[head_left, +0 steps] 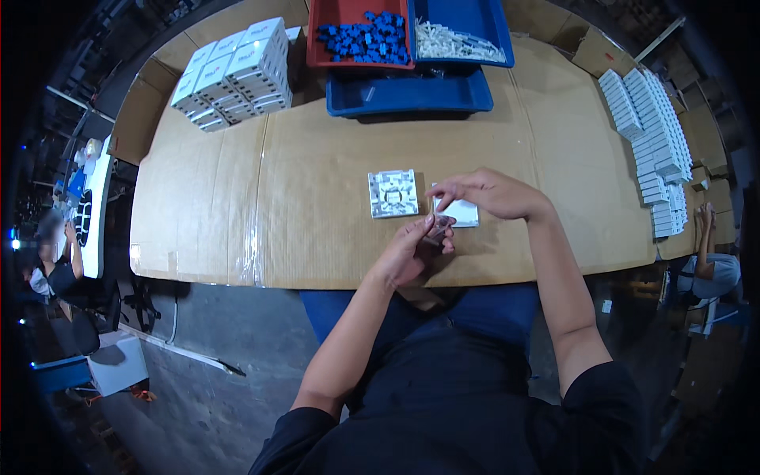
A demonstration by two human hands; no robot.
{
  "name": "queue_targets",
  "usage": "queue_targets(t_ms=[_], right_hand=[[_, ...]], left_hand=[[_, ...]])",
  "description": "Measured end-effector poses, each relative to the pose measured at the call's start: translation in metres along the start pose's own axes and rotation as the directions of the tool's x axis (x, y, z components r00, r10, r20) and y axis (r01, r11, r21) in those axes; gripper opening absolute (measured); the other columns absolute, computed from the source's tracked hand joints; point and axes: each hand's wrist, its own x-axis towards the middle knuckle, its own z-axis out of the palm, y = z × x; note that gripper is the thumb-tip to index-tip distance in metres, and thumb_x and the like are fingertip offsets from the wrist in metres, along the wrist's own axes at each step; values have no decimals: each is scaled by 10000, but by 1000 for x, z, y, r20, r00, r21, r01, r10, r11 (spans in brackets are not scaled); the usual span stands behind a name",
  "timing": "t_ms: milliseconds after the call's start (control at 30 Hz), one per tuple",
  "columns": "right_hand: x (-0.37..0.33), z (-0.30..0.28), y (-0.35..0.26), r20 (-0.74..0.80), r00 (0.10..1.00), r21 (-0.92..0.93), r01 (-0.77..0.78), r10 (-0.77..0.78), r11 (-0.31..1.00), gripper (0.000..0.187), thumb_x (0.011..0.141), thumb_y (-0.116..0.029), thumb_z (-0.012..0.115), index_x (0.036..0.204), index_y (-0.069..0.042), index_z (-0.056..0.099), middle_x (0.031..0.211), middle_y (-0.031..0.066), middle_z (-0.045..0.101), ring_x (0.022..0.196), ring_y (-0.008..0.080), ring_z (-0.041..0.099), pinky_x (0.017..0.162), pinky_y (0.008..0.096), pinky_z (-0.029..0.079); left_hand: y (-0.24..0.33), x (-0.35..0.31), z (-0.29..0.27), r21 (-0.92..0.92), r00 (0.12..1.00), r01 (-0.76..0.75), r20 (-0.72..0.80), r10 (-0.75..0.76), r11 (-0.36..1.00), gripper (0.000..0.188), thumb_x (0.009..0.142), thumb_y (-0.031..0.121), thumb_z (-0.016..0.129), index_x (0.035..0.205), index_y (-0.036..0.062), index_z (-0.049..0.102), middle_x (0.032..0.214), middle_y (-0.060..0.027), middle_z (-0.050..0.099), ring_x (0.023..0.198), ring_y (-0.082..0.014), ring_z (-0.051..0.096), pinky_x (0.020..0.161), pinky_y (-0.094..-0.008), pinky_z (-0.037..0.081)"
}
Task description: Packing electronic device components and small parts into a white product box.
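Near the front middle of the table, my left hand [409, 252] is closed around a small, shiny, see-through piece [438, 230], possibly a clear plastic packet; the fingers partly cover it. My right hand [492, 194] hovers just above and to the right, palm down, its fingers stretched toward that piece and somewhat apart. Nothing shows between them, and whether a fingertip touches the piece I cannot tell. Under the right hand lies a flat white box or card [467, 214], partly hidden. Left of it sits a square white-and-grey patterned tray [393, 194].
A red bin [360, 66] holds blue plastic parts; a blue bin [463, 62] beside it holds white pieces. Before them stands a lower blue tray [409, 99]. White boxes [235, 75] are stacked far left, more white boxes [653, 150] far right. Other people sit at both sides.
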Motion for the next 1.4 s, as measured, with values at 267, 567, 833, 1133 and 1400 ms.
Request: queue_targets(t_ms=[267, 567, 833, 1133, 1400], right_hand=[[36, -135, 18, -578, 814, -122, -20, -54, 992, 274, 1085, -181, 558, 1160, 6, 744, 1108, 62, 753, 1012, 161, 692, 956, 314, 533], [109, -277, 25, -784, 593, -536, -495, -186, 684, 238, 901, -286, 742, 1037, -98, 796, 1018, 138, 783, 965, 342, 735, 857, 436, 564], [143, -277, 6, -782, 623, -542, -672, -11, 504, 188, 870, -278, 768, 1025, -178, 801, 1124, 108, 776, 1069, 309, 732, 927, 432, 570], [104, -307, 31, -827, 471, -509, -391, -308, 767, 207, 921, -253, 750, 1009, -66, 766, 1050, 133, 789, 943, 258, 749, 869, 379, 574], [38, -108, -1, -793, 597, -64, 114, -120, 991, 176, 984, -207, 722, 1061, -50, 744, 849, -11, 694, 647, 50, 497, 592, 225, 394]], left_hand=[[8, -1, 15, 50, 1000, -4, 31, 2, 999, 466, 1126, 340, 497, 1401, -28, 578, 1077, -71, 648, 924, -190, 644, 911, -328, 549], [11, 7, 13, -12, 998, 67, 19, -67, 998, 448, 1131, 361, 480, 1326, -13, 632, 1062, -69, 673, 943, -181, 665, 902, -329, 555], [10, 8, 11, -163, 994, 101, 52, -94, 981, 425, 1106, 352, 543, 1316, -5, 635, 1072, -66, 667, 955, -179, 640, 908, -333, 515], [-2, 16, 14, -181, 985, 155, 102, -139, 971, 562, 1100, 484, 495, 1354, -5, 603, 1059, -64, 654, 942, -199, 626, 935, -338, 509], [17, 3, 11, -143, 996, 80, -34, -85, 987, 625, 1138, 480, 374, 1404, -53, 564, 1095, -110, 697, 931, -225, 682, 918, -355, 569]])
